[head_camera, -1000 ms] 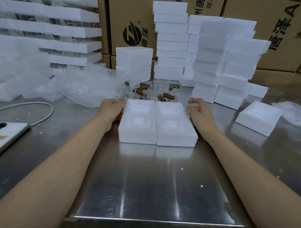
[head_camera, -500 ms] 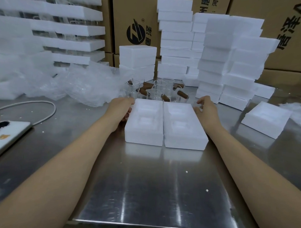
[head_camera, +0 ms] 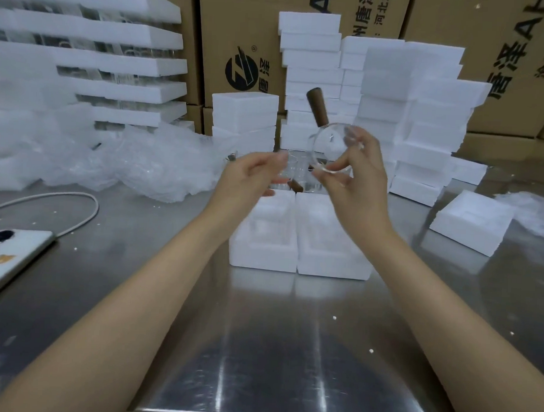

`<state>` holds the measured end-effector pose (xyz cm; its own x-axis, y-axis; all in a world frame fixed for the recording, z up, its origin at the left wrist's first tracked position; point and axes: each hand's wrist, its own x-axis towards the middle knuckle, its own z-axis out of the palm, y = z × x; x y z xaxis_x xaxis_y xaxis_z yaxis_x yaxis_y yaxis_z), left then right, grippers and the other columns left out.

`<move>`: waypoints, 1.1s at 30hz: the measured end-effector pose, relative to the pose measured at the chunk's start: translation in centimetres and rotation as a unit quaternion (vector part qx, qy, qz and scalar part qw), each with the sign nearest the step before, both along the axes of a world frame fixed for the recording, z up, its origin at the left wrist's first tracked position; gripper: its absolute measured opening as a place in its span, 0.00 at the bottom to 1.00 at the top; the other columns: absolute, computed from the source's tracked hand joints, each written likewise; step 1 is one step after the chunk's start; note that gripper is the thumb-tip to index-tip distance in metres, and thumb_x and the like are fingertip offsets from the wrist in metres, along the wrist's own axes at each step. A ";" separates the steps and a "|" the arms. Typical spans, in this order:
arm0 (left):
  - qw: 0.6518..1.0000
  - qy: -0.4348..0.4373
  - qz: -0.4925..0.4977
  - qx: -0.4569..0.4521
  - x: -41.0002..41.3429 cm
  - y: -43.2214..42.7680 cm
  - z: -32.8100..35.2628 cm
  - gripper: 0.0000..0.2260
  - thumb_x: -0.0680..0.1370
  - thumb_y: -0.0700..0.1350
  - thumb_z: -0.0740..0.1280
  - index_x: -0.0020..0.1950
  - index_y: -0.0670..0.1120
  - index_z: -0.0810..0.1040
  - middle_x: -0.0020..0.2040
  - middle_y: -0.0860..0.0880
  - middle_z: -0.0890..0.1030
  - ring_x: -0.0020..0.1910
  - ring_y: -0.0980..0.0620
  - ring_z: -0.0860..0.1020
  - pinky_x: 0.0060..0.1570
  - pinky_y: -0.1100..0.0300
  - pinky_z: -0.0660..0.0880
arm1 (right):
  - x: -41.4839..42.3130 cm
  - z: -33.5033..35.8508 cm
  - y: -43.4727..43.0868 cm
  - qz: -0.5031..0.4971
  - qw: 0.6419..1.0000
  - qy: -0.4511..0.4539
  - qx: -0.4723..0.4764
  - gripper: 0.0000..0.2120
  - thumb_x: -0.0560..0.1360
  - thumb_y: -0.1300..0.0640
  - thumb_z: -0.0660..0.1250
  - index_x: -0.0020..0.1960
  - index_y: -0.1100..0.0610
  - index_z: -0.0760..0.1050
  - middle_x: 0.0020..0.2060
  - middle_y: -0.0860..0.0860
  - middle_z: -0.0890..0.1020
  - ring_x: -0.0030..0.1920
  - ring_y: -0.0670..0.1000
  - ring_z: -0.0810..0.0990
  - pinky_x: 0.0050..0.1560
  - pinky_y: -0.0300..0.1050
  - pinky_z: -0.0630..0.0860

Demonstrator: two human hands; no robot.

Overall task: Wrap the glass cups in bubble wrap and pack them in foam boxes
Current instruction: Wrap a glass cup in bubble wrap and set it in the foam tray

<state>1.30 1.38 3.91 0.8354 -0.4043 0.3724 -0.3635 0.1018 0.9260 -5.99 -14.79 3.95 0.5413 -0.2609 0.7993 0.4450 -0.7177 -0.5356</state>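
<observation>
My right hand holds a clear glass cup in the air, tilted, its brown wooden handle pointing up. My left hand hovers just left of it, fingers loosely curled, holding nothing that I can see. Below both hands two white foam box halves lie side by side on the steel table, moulded recesses facing up. Behind them stand more glass cups, partly hidden by my hands. A heap of bubble wrap lies at the left.
Stacks of white foam boxes rise behind and to the right; one foam piece lies alone at the right. Foam trays holding glasses are stacked at the far left. A phone with a cable lies at the left. Cardboard cartons form the back wall.
Both hands left the sides of the foam halves and rose. My right hand picked up a glass cup from behind them and lifted it.
</observation>
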 end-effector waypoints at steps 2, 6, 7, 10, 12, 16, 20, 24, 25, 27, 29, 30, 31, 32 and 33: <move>0.998 0.014 -0.057 0.014 -0.5 -0.5 -0.3 0.17 0.76 0.55 0.68 0.60 0.47 0.78 0.53 0.52 0.84 0.51 0.57 0.82 0.45 0.66 0.78 | 0.0 -0.4 1.1 0.009 1.000 0.009 -0.023 0.10 0.71 0.67 0.72 0.39 0.58 0.72 0.65 0.52 0.67 0.67 0.55 0.70 0.57 0.59 0.75; 0.997 0.024 -0.048 0.047 -0.2 -0.5 -1.2 0.22 0.74 0.52 0.71 0.65 0.44 0.75 0.55 0.50 0.83 0.55 0.56 0.81 0.53 0.60 0.78 | 0.3 -1.6 1.4 0.008 0.997 0.058 -0.042 0.07 0.71 0.66 0.72 0.42 0.62 0.73 0.63 0.51 0.67 0.64 0.49 0.70 0.59 0.51 0.75; 0.997 0.032 -0.045 0.047 0.0 -0.5 -1.5 0.22 0.75 0.50 0.72 0.66 0.43 0.75 0.57 0.49 0.83 0.56 0.55 0.80 0.55 0.60 0.78 | 0.3 -1.9 1.4 0.010 0.996 0.076 -0.050 0.07 0.71 0.65 0.73 0.44 0.62 0.74 0.62 0.49 0.66 0.62 0.43 0.70 0.59 0.44 0.75; 0.997 0.062 -0.037 0.023 0.3 -0.4 -1.9 0.21 0.75 0.46 0.71 0.67 0.41 0.75 0.58 0.45 0.82 0.57 0.52 0.80 0.55 0.60 0.77 | 0.4 -2.2 1.6 0.020 0.992 0.090 -0.085 0.16 0.70 0.68 0.71 0.54 0.61 0.71 0.57 0.48 0.67 0.53 0.36 0.67 0.56 0.30 0.70; 0.996 0.078 -0.039 -0.001 0.4 -0.4 -1.8 0.20 0.75 0.46 0.71 0.66 0.42 0.76 0.57 0.45 0.82 0.56 0.52 0.80 0.54 0.61 0.77 | 0.3 -2.1 1.7 0.043 0.994 0.088 -0.041 0.24 0.70 0.71 0.67 0.60 0.54 0.64 0.56 0.46 0.68 0.55 0.38 0.69 0.56 0.41 0.75; 0.992 0.109 -0.052 -0.024 0.5 -0.2 -1.5 0.22 0.75 0.49 0.70 0.66 0.41 0.75 0.54 0.48 0.81 0.53 0.52 0.80 0.56 0.61 0.76 | 0.5 -1.8 1.4 0.047 0.990 0.122 0.054 0.32 0.71 0.70 0.68 0.69 0.52 0.62 0.59 0.44 0.72 0.58 0.38 0.73 0.56 0.36 0.75; 0.991 0.119 -0.054 -0.030 0.6 -0.1 -1.5 0.22 0.74 0.49 0.71 0.66 0.42 0.76 0.61 0.45 0.80 0.54 0.52 0.79 0.54 0.62 0.76 | 0.9 -2.1 1.2 0.035 0.986 0.142 0.076 0.27 0.69 0.67 0.72 0.65 0.54 0.71 0.60 0.50 0.74 0.50 0.40 0.77 0.43 0.28 0.74; 0.991 0.118 -0.060 -0.030 0.7 0.1 -1.5 0.27 0.69 0.52 0.73 0.65 0.43 0.76 0.59 0.46 0.81 0.57 0.52 0.80 0.53 0.63 0.76 | 1.0 -2.2 1.0 0.042 0.986 0.140 0.084 0.25 0.68 0.67 0.73 0.60 0.51 0.71 0.58 0.50 0.75 0.46 0.35 0.77 0.41 0.27 0.74; 0.991 0.118 -0.059 -0.029 0.7 0.1 -1.5 0.29 0.68 0.54 0.73 0.65 0.43 0.76 0.59 0.47 0.81 0.56 0.52 0.80 0.53 0.63 0.76 | 0.9 -2.2 1.0 0.045 0.986 0.138 0.085 0.25 0.68 0.67 0.74 0.59 0.50 0.71 0.58 0.50 0.75 0.46 0.34 0.76 0.40 0.26 0.73; 0.991 0.117 -0.058 -0.028 0.7 0.1 -1.6 0.31 0.65 0.55 0.73 0.65 0.44 0.77 0.59 0.48 0.81 0.57 0.53 0.80 0.52 0.63 0.77 | 0.9 -2.3 1.0 0.050 0.985 0.138 0.091 0.25 0.68 0.67 0.73 0.59 0.49 0.71 0.58 0.49 0.75 0.46 0.34 0.76 0.40 0.26 0.73; 0.991 0.117 -0.060 -0.028 0.7 0.1 -1.6 0.30 0.65 0.56 0.74 0.64 0.44 0.77 0.59 0.49 0.81 0.56 0.54 0.80 0.50 0.65 0.77 | 0.9 -2.2 1.1 0.054 0.984 0.142 0.097 0.25 0.68 0.68 0.73 0.59 0.50 0.71 0.58 0.49 0.74 0.47 0.36 0.77 0.41 0.28 0.74; 0.991 0.117 -0.060 -0.028 0.8 0.1 -1.6 0.29 0.65 0.56 0.74 0.63 0.45 0.78 0.58 0.49 0.82 0.55 0.54 0.80 0.49 0.66 0.77 | 0.9 -2.2 1.1 0.052 0.984 0.146 0.093 0.24 0.69 0.68 0.71 0.60 0.51 0.71 0.59 0.49 0.74 0.48 0.37 0.77 0.41 0.28 0.74; 0.991 0.118 -0.061 -0.028 0.8 0.1 -1.6 0.28 0.65 0.56 0.74 0.62 0.45 0.78 0.57 0.49 0.82 0.54 0.55 0.80 0.48 0.66 0.77 | 0.8 -2.2 1.1 0.048 0.984 0.150 0.082 0.23 0.70 0.68 0.69 0.62 0.52 0.71 0.59 0.50 0.74 0.49 0.37 0.76 0.42 0.27 0.74; 0.990 0.121 -0.061 -0.029 0.8 0.1 -1.6 0.27 0.65 0.55 0.74 0.61 0.46 0.78 0.56 0.50 0.82 0.52 0.55 0.81 0.48 0.66 0.77 | 0.8 -2.1 1.1 0.042 0.985 0.152 0.070 0.23 0.72 0.69 0.66 0.63 0.53 0.70 0.60 0.51 0.74 0.49 0.38 0.76 0.43 0.26 0.74; 0.990 0.123 -0.063 -0.030 0.9 0.1 -1.6 0.26 0.66 0.55 0.74 0.60 0.47 0.78 0.55 0.51 0.83 0.50 0.56 0.81 0.48 0.66 0.76 | 0.7 -2.0 1.2 0.040 0.985 0.152 0.064 0.22 0.73 0.70 0.63 0.63 0.54 0.70 0.60 0.51 0.74 0.50 0.39 0.77 0.45 0.25 0.73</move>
<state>2.15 1.49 2.29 0.8488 -0.4933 0.1902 -0.1082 0.1900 0.9758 -5.30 -13.62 1.91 0.7740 -0.2949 0.5603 0.3030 -0.6046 -0.7367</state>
